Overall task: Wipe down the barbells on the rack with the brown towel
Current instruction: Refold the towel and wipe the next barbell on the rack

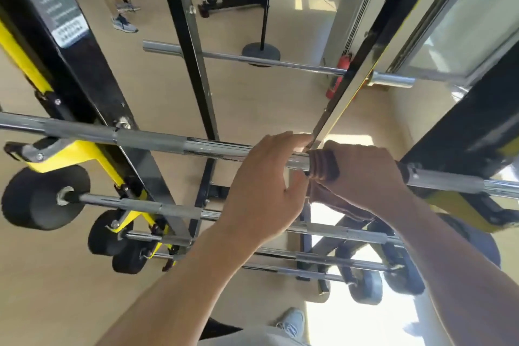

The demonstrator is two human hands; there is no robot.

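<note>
Gym floor (266,98) behind rack; right hand (365,177) clenches brown towel (323,167) around top barbell (157,142); left hand (264,185) beside it, fingers relaxed, grasping nothing.

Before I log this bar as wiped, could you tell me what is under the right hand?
The right hand grips the brown towel wrapped round the top barbell; loose cloth hangs below. The bar's surface there is covered.
</note>
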